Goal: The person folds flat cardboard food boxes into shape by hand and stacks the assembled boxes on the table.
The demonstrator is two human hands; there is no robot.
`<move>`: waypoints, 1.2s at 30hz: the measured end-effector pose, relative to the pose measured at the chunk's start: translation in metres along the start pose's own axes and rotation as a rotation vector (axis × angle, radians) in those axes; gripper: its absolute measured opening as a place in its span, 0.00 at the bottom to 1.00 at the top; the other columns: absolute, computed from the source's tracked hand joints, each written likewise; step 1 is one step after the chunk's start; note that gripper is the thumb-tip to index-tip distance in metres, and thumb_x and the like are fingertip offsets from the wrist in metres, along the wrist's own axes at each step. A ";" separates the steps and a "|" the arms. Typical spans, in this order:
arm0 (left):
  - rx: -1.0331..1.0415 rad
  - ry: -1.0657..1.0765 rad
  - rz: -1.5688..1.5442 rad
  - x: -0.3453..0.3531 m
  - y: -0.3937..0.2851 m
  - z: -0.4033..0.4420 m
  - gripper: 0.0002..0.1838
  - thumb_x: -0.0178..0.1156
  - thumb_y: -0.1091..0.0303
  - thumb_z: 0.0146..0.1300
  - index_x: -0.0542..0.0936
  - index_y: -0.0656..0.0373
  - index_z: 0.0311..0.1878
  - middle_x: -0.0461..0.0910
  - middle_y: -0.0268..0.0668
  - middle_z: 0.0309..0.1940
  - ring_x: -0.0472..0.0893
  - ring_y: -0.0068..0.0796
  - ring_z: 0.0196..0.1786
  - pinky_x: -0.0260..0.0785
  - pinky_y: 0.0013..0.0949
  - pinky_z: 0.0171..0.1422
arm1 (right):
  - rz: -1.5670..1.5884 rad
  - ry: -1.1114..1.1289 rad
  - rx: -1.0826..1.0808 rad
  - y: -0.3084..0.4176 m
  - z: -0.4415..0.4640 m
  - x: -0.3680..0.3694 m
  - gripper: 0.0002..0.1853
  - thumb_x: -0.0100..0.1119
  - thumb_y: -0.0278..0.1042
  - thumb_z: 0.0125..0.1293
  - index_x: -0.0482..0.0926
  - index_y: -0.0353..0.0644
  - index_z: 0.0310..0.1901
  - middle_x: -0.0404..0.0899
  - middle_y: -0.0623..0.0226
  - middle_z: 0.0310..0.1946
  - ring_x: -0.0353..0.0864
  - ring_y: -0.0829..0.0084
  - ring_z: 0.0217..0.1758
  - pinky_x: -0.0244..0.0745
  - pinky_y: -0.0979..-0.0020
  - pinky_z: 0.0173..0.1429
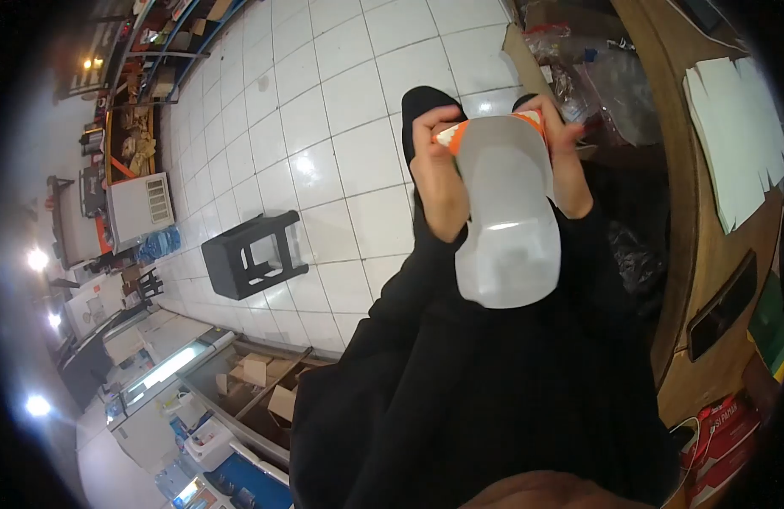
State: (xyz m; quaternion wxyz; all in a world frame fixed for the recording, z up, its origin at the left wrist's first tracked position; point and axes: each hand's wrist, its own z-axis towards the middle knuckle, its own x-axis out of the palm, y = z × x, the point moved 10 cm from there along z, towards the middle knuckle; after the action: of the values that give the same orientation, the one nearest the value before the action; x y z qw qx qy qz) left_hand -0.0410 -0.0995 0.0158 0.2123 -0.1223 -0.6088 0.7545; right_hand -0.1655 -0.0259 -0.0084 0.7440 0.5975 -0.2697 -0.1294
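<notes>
Above my lap I hold a translucent whitish-grey toy car body shell (506,229), its smooth, rounded outer side facing up. Orange and white colouring shows at its far end. My left hand (440,182) is closed on the left side of that far end, the fingers curled over the orange edge. Gripping the opposite side, my right hand (570,165) has its thumb and fingers bent around the edge. The underside of the shell is hidden, and so are some fingertips. Dark sleeves and dark clothing lie below and around the shell.
To the right runs a wooden table (680,195) with white paper sheets (736,140), a dark phone (723,307) and red boxes (723,437). Clear plastic bags (617,93) lie beside it. A black stool (226,263) lies on the white tiles. Cardboard boxes (254,371) sit lower left.
</notes>
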 end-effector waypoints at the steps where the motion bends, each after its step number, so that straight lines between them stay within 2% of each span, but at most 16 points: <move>1: 0.016 0.017 0.212 0.005 -0.002 0.000 0.21 0.40 0.50 0.65 0.66 0.63 0.40 0.72 0.38 0.23 0.71 0.25 0.27 0.63 0.25 0.33 | -0.055 -0.019 -0.048 0.005 0.001 -0.011 0.16 0.41 0.46 0.65 0.69 0.40 0.33 0.68 0.65 0.22 0.67 0.75 0.27 0.62 0.76 0.35; 3: 0.046 0.003 0.412 0.017 -0.010 0.002 0.17 0.48 0.59 0.64 0.66 0.62 0.25 0.64 0.33 0.13 0.61 0.19 0.18 0.54 0.24 0.22 | -0.422 -0.094 -0.080 0.024 -0.002 -0.021 0.17 0.44 0.45 0.65 0.68 0.38 0.29 0.64 0.61 0.15 0.64 0.71 0.18 0.60 0.71 0.25; 6: 0.130 -0.037 0.501 0.024 -0.020 0.006 0.14 0.52 0.64 0.62 0.66 0.63 0.24 0.66 0.41 0.14 0.63 0.27 0.15 0.57 0.27 0.20 | -0.577 -0.156 -0.135 0.047 -0.002 -0.019 0.13 0.50 0.39 0.62 0.68 0.37 0.28 0.62 0.56 0.13 0.60 0.65 0.14 0.59 0.70 0.22; 8: 0.233 -0.244 0.512 0.003 -0.030 0.013 0.15 0.50 0.64 0.63 0.67 0.62 0.24 0.66 0.35 0.16 0.63 0.22 0.17 0.57 0.25 0.23 | -0.531 -0.137 -0.066 0.048 -0.008 -0.013 0.10 0.54 0.34 0.59 0.70 0.35 0.29 0.69 0.54 0.17 0.65 0.61 0.17 0.63 0.71 0.25; 11: 0.180 -0.412 0.289 -0.029 -0.035 0.020 0.13 0.47 0.62 0.65 0.67 0.63 0.31 0.65 0.30 0.16 0.64 0.18 0.20 0.58 0.23 0.25 | -0.479 0.158 -0.047 0.041 -0.016 0.014 0.12 0.55 0.32 0.58 0.74 0.33 0.41 0.77 0.53 0.27 0.77 0.65 0.25 0.68 0.77 0.33; 13: 0.071 -0.155 -0.008 -0.015 -0.015 0.022 0.15 0.43 0.58 0.67 0.65 0.63 0.42 0.67 0.30 0.19 0.66 0.17 0.25 0.60 0.22 0.29 | -0.419 -0.052 -0.030 0.041 -0.020 -0.004 0.12 0.56 0.32 0.58 0.75 0.33 0.40 0.77 0.53 0.27 0.77 0.68 0.25 0.69 0.76 0.33; 15: -0.066 0.215 0.207 0.000 0.026 0.008 0.20 0.42 0.55 0.67 0.62 0.63 0.50 0.70 0.31 0.25 0.68 0.19 0.30 0.62 0.23 0.35 | -0.270 -0.341 -0.051 0.055 -0.022 -0.026 0.11 0.56 0.33 0.58 0.76 0.32 0.38 0.79 0.59 0.27 0.76 0.77 0.27 0.68 0.76 0.35; 18: -0.192 0.278 0.243 0.014 0.026 -0.013 0.16 0.44 0.60 0.65 0.64 0.64 0.49 0.72 0.33 0.30 0.70 0.21 0.34 0.62 0.25 0.40 | -0.434 -0.226 -0.237 0.077 -0.018 -0.015 0.11 0.56 0.33 0.59 0.76 0.32 0.37 0.78 0.65 0.25 0.73 0.81 0.28 0.66 0.80 0.36; 20: -0.234 0.234 0.183 0.015 0.018 -0.017 0.13 0.45 0.65 0.64 0.66 0.64 0.47 0.73 0.34 0.32 0.70 0.22 0.36 0.62 0.26 0.42 | -0.268 -0.192 -0.028 0.057 -0.023 -0.024 0.11 0.56 0.33 0.59 0.77 0.32 0.37 0.77 0.68 0.27 0.72 0.82 0.31 0.65 0.82 0.37; 22: -0.045 0.166 0.244 0.014 -0.009 -0.011 0.09 0.50 0.73 0.59 0.69 0.63 0.43 0.72 0.38 0.40 0.70 0.25 0.43 0.61 0.28 0.47 | 0.289 -0.041 0.503 0.013 -0.035 -0.014 0.10 0.56 0.32 0.58 0.78 0.32 0.32 0.76 0.68 0.33 0.72 0.81 0.36 0.65 0.80 0.38; 25: 0.143 -0.090 -0.105 0.015 -0.047 -0.002 0.18 0.52 0.77 0.53 0.63 0.61 0.47 0.69 0.48 0.48 0.69 0.32 0.49 0.60 0.33 0.55 | 0.328 0.312 0.457 0.029 -0.053 -0.011 0.23 0.63 0.31 0.52 0.68 0.33 0.48 0.70 0.65 0.47 0.70 0.79 0.44 0.67 0.77 0.44; 27: 0.034 0.024 -0.240 0.023 -0.048 -0.005 0.14 0.50 0.69 0.56 0.64 0.62 0.44 0.77 0.44 0.27 0.74 0.26 0.34 0.62 0.27 0.46 | 0.351 0.689 0.319 0.058 -0.073 0.004 0.38 0.68 0.31 0.47 0.56 0.36 0.58 0.64 0.62 0.54 0.65 0.76 0.54 0.64 0.72 0.53; 28: 0.022 -0.003 -0.223 0.032 -0.054 -0.006 0.11 0.47 0.66 0.59 0.64 0.62 0.41 0.76 0.43 0.26 0.73 0.25 0.33 0.62 0.27 0.44 | 0.313 0.818 0.220 0.067 -0.080 0.007 0.45 0.69 0.31 0.45 0.50 0.37 0.61 0.61 0.61 0.57 0.61 0.73 0.59 0.60 0.69 0.59; 30: -0.001 -0.057 -0.190 0.052 -0.065 -0.010 0.14 0.42 0.59 0.64 0.64 0.61 0.35 0.74 0.41 0.24 0.71 0.23 0.31 0.61 0.27 0.41 | 0.236 0.712 0.187 0.063 -0.088 -0.014 0.43 0.69 0.33 0.45 0.52 0.38 0.61 0.61 0.62 0.56 0.61 0.74 0.59 0.60 0.69 0.59; 34: 0.096 0.363 -0.189 0.133 -0.094 -0.032 0.28 0.37 0.44 0.64 0.67 0.65 0.42 0.74 0.46 0.36 0.72 0.32 0.40 0.60 0.31 0.51 | 0.277 0.434 0.100 -0.017 -0.185 -0.116 0.37 0.68 0.41 0.48 0.60 0.40 0.58 0.64 0.67 0.55 0.60 0.76 0.58 0.58 0.68 0.60; 36: 0.226 0.711 -0.110 0.177 -0.116 -0.046 0.39 0.38 0.37 0.59 0.62 0.67 0.56 0.61 0.49 0.57 0.63 0.41 0.59 0.54 0.35 0.61 | 0.089 0.080 -0.073 0.054 -0.198 -0.170 0.37 0.66 0.43 0.49 0.59 0.40 0.59 0.65 0.65 0.54 0.62 0.72 0.58 0.59 0.67 0.60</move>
State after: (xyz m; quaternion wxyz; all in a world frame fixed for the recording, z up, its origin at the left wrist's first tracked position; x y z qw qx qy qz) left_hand -0.1562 0.0427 0.1305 0.4630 -0.3195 -0.4155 0.7148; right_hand -0.2023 0.2373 -0.0268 0.7804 0.5621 -0.2613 -0.0821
